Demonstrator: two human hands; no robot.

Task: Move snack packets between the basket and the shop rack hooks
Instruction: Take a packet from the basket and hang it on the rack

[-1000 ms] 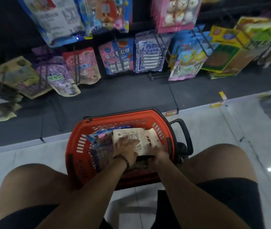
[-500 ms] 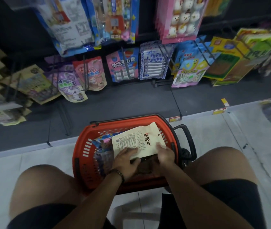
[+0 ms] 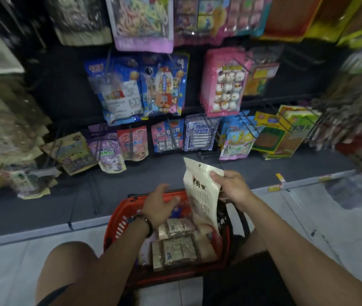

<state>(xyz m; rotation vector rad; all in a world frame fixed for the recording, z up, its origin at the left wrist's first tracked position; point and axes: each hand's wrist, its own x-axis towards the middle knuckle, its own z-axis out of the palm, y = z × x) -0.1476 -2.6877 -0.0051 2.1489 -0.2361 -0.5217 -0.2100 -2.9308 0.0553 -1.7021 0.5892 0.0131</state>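
Note:
A red plastic basket (image 3: 118, 219) stands on the floor between my knees, holding several silvery snack packets (image 3: 176, 246). My right hand (image 3: 231, 184) grips the top edge of a cream packet (image 3: 200, 191) with dark lettering and holds it upright above the basket's far right side. My left hand (image 3: 160, 204) hovers over the basket's far rim with loose fingers, holding nothing. Ahead, the shop rack carries hanging packets on wire hooks, among them a pink bag (image 3: 168, 138) and a blue-white bag (image 3: 199, 134).
A dark grey base shelf (image 3: 153, 177) runs along the foot of the rack. Crowded racks of packets close in at the left (image 3: 10, 129) and right (image 3: 352, 120). White floor tiles (image 3: 308, 217) lie to both sides of the basket.
My right hand has lifted the cream packet out of the basket and turned it upright. My left hand let go of it. The view tilted up toward the rack.

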